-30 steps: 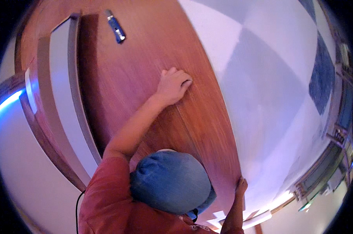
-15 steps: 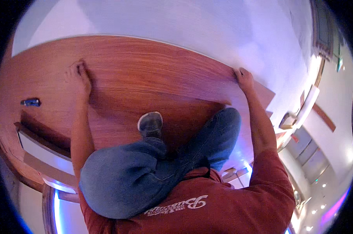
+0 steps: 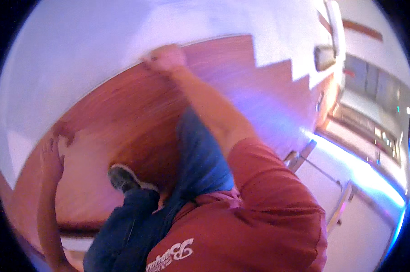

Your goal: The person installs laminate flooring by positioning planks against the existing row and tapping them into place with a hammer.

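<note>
My left hand [image 3: 53, 159], fingers spread, lies palm down on the reddish wood-look boards [image 3: 94, 111] at the lower left. Higher up, my right hand [image 3: 166, 59] is at the long edge where the boards meet a pale surface [image 3: 78, 50]; its fingers look bent but are smeared by motion, so what they hold, if anything, is unclear. The boards end in a stair-stepped edge toward the upper right. My bent jeans-clad legs [image 3: 198, 163] and grey shoe [image 3: 122, 177] rest on the boards between my hands.
At the right, a bright blue-white light strip [image 3: 363, 172] runs beside white panels [image 3: 366, 235] with a metal fitting. A small grey object [image 3: 323, 58] lies near the stepped edge's far side. Further off are shelving or fixtures, too distorted to identify.
My view has swung round. My left hand's fingers, curled earlier, now spread flat. My right hand appears further from the stepped board ends, still along the long edge. The blue knife is no longer visible.
</note>
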The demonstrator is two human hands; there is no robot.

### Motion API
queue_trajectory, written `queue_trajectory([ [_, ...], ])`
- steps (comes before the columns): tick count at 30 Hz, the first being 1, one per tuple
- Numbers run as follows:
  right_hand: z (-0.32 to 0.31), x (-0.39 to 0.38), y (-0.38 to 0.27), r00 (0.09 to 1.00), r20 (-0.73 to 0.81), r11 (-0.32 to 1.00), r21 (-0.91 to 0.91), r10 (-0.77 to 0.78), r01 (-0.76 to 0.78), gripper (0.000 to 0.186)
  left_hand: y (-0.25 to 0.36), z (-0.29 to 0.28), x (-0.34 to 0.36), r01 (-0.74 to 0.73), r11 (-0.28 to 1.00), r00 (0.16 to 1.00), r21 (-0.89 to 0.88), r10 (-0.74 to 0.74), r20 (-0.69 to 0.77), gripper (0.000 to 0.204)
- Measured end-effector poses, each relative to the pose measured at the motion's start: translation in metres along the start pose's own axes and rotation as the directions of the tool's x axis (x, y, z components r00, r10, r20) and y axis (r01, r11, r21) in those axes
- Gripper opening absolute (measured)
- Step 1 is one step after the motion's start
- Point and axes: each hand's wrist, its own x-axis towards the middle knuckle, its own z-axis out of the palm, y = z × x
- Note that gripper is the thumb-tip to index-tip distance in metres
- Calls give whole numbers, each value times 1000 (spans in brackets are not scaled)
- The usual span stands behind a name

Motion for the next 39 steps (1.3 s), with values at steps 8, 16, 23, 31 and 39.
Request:
queue_trajectory([
  [8, -5, 0, 16, 992, 6, 988, 82, -128, 127, 61, 275, -140, 124, -383, 921, 874, -69, 337, -350, 95],
  [16, 3, -2, 16, 990, 51, 980, 153, -132, 123, 65, 315, -135, 128, -249, 961, 925, -120, 200, -322, 108],
  [23, 2, -5, 21, 972, -10, 960, 152, -235, 234, 58, 312, -122, 142, -218, 965, 953, -147, 178, -247, 93],
  [31, -17, -7, 201, 977, -213, 999, 38, 27, -19, 59, 313, -135, 121, -116, 984, 969, -136, 82, -232, 91],
  [39, -1, 1, 237, 832, -523, 983, -98, -185, 157, 48, 313, -126, 128, -153, 980, 931, -131, 98, -351, 95],
])
